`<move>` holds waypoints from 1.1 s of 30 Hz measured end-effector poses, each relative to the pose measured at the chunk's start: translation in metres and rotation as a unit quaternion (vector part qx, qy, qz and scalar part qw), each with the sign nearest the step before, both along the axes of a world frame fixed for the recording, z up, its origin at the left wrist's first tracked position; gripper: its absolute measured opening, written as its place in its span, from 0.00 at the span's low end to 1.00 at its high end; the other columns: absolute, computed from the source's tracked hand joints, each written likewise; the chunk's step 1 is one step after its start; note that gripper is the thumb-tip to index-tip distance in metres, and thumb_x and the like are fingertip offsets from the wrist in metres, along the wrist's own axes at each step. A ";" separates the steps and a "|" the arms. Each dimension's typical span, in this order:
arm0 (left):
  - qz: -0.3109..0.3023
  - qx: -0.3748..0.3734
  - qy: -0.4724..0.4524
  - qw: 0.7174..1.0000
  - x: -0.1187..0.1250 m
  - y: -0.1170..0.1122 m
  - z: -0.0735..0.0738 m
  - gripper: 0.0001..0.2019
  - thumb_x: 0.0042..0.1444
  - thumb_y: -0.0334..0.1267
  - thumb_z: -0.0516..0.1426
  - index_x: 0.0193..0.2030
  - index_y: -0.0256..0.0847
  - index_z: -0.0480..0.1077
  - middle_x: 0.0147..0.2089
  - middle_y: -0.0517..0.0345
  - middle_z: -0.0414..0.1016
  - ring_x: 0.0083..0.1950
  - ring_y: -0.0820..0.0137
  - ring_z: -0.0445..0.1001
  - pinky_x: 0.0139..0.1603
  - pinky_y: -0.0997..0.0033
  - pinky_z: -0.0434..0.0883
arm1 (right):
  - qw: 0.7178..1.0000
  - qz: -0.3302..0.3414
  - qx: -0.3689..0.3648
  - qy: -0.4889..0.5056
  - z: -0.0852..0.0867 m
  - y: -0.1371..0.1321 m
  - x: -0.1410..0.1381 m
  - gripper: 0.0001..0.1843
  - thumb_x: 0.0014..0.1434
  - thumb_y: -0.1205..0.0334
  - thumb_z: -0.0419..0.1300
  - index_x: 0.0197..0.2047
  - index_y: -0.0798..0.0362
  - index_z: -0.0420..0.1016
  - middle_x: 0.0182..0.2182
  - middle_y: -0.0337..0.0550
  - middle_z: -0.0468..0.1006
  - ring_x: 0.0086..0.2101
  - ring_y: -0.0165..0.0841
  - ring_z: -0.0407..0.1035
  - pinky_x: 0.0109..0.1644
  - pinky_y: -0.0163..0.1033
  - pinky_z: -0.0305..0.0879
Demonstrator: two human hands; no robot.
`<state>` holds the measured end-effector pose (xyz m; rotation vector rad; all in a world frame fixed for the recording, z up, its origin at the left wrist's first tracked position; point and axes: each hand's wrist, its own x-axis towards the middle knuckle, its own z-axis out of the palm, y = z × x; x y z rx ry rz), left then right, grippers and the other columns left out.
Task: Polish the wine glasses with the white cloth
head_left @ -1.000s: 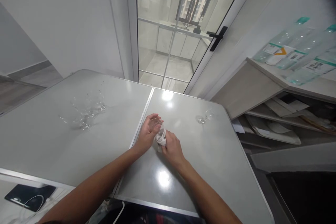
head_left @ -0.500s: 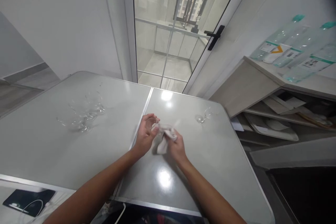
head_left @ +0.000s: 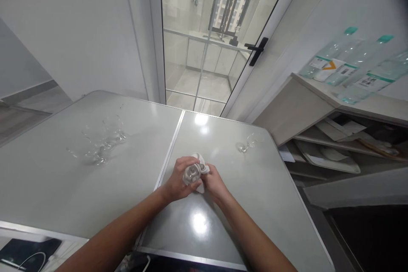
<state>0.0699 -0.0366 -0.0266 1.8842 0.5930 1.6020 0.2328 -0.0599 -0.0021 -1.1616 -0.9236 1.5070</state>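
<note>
My left hand (head_left: 180, 180) is closed round a small clear glass (head_left: 191, 174), whose round mouth or base faces up toward me. In my right hand (head_left: 215, 182) is a white cloth (head_left: 200, 188), pinched by the fingers and pressed against the glass on its far and right sides. Both hands meet above the right half of the grey table (head_left: 261, 216), just right of the metal seam. Part of the glass is hidden by my left fingers and the cloth.
Several clear glasses (head_left: 100, 151) stand grouped on the table's left half. One clear glass (head_left: 244, 146) is near the far right corner. Plastic bottles (head_left: 366, 83) stand on a shelf unit (head_left: 315, 93) to the right. A glass door (head_left: 204, 63) is behind the table.
My left hand has turned the glass so its round end now faces me. The cloth has come in against the glass, and both hands are closer together. The view has shifted slightly.
</note>
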 end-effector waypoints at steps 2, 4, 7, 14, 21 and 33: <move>0.002 0.020 -0.005 1.000 -0.001 0.001 0.002 0.31 0.55 0.39 0.68 0.64 0.49 0.66 0.55 0.46 0.72 0.57 0.54 0.75 0.60 0.48 0.73 | 0.997 -0.045 0.026 -0.053 0.000 0.001 0.001 0.10 0.49 0.61 0.72 0.27 0.56 0.76 0.24 0.37 0.74 0.27 0.29 0.62 0.32 0.34 0.58; 0.017 0.042 -0.014 0.999 -0.001 0.003 0.005 0.32 0.59 0.38 0.66 0.68 0.48 0.62 0.57 0.45 0.71 0.59 0.55 0.74 0.61 0.48 0.73 | 0.997 -0.067 0.016 -0.025 0.003 0.000 -0.001 0.10 0.48 0.60 0.72 0.30 0.55 0.78 0.25 0.38 0.75 0.27 0.30 0.63 0.33 0.34 0.59; 0.022 0.090 0.003 0.996 0.001 0.004 0.010 0.32 0.61 0.40 0.64 0.70 0.46 0.60 0.57 0.44 0.70 0.59 0.56 0.74 0.60 0.50 0.74 | 0.996 -0.040 -0.024 0.079 0.008 -0.001 -0.007 0.12 0.43 0.62 0.72 0.32 0.55 0.79 0.27 0.39 0.77 0.28 0.31 0.65 0.33 0.35 0.61; -0.020 0.189 0.055 0.980 0.009 0.001 0.018 0.33 0.63 0.39 0.63 0.71 0.40 0.56 0.57 0.41 0.71 0.59 0.58 0.75 0.58 0.52 0.77 | 0.995 -0.093 -0.024 0.037 0.008 0.001 -0.002 0.12 0.37 0.64 0.74 0.24 0.57 0.76 0.21 0.37 0.73 0.23 0.28 0.61 0.29 0.34 0.56; -0.025 0.203 0.082 0.975 0.005 0.003 0.015 0.33 0.64 0.39 0.62 0.72 0.41 0.55 0.58 0.40 0.70 0.60 0.56 0.75 0.59 0.50 0.77 | 0.993 -0.060 -0.046 0.091 0.011 -0.001 -0.009 0.11 0.37 0.65 0.71 0.23 0.55 0.73 0.21 0.36 0.72 0.24 0.27 0.61 0.29 0.33 0.57; 0.208 0.058 -0.016 0.976 -0.004 0.019 0.008 0.26 0.62 0.40 0.63 0.64 0.44 0.63 0.56 0.47 0.64 0.55 0.59 0.76 0.58 0.50 0.77 | 0.822 -0.043 0.332 -0.461 0.011 -0.002 0.021 0.17 0.51 0.71 0.61 0.44 0.51 0.82 0.54 0.51 0.71 0.49 0.43 0.68 0.52 0.46 0.66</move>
